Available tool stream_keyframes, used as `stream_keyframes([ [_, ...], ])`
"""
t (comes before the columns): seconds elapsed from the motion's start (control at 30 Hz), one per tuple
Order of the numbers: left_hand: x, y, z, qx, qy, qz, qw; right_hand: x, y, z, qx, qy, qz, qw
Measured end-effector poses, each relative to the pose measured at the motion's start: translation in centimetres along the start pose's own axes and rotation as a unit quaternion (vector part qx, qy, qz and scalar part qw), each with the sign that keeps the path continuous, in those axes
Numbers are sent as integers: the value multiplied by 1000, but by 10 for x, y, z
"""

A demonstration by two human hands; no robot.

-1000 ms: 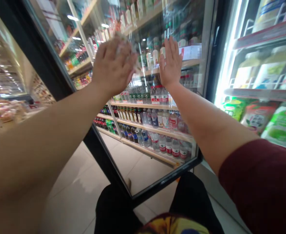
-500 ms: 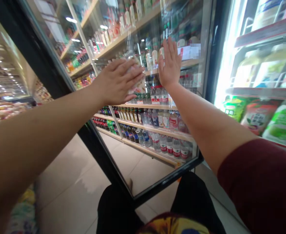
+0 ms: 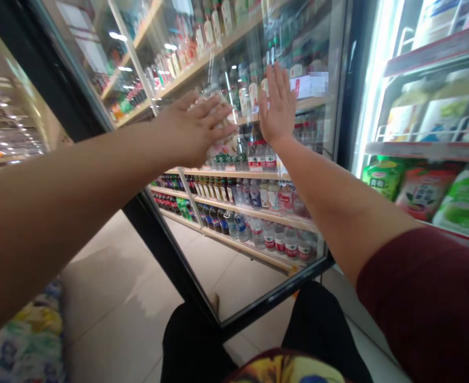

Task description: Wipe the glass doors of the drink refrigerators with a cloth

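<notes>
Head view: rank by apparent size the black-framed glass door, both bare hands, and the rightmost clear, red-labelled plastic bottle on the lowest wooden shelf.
1. Black-framed glass door
2. Left hand and right hand: similar; nearness to the camera makes their order unsure
3. Rightmost red-labelled bottle

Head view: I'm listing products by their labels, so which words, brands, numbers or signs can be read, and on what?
"青": large character on the green pouch at right; the rest is blurred.
Too small or blurred: text on the red pouch, shelf strips, bottles seen through the glass door, and the partly pixelated white sign.
</notes>
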State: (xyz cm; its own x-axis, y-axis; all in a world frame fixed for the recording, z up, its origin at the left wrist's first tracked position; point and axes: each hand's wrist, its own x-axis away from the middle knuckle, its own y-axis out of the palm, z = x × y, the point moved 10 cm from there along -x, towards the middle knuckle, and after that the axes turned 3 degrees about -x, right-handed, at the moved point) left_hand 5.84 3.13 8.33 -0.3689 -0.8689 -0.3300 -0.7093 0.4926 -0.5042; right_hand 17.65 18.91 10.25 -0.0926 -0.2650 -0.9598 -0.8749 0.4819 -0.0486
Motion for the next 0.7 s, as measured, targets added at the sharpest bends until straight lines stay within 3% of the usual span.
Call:
stream_keyframes([
  [0.17, 3, -22, 7, -38, 24, 55, 997, 1, -1, -5, 12, -15, 1, 1000],
  [0.43, -8, -79, -35, 33, -115, 177, 977, -3, -7, -4, -39, -10, 24, 999],
  [0.5, -15, -76, -39, 62, -122, 178, 975, -11, -13, -5, -38, 9, 36, 999],
  [0.6, -27, -54, -34, 93, -112, 144, 979, -22, -22, -19, -32, 28, 50, 998],
  [0.7, -29, -34, -30, 140, -124, 156, 970, -23, -27, -62, -46, -38, 32, 998],
])
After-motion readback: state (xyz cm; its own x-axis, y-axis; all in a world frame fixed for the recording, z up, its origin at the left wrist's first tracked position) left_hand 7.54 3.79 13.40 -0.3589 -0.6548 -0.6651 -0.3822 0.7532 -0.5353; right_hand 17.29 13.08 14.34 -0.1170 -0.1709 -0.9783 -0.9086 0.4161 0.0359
